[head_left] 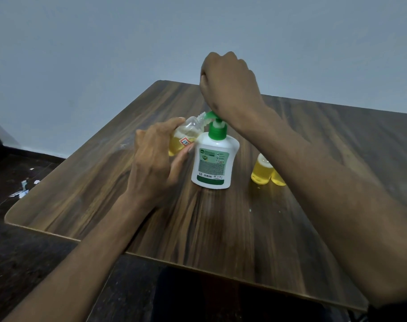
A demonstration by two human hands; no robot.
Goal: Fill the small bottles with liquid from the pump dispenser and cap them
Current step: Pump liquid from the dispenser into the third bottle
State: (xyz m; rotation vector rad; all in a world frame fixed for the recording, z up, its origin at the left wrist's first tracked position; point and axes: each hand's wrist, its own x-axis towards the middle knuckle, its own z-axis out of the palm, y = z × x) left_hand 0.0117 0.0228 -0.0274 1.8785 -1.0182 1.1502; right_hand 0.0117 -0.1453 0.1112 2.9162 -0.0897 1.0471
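Your right forearm crosses nearest the lens, running up to your right hand (230, 84), which sits with its fingers curled into a loose fist, the heel of the hand pressing down on the green pump head (209, 116) of the white pump dispenser (215, 159). Whether those fingers hold anything you cannot tell from here.

Your left hand (156, 163) curls thumb and fingers around a small bottle (186, 135), tilted so its open mouth meets the pump's nozzle, just beyond your left fingertips. Yellow liquid fills its lower part.

The dispenser stands upright on the wooden table (105, 182), just beside your left fingers. Under your right forearm, well apart from either hand's fingers, stand two more small bottles (262, 170) of yellow liquid, touching each other.
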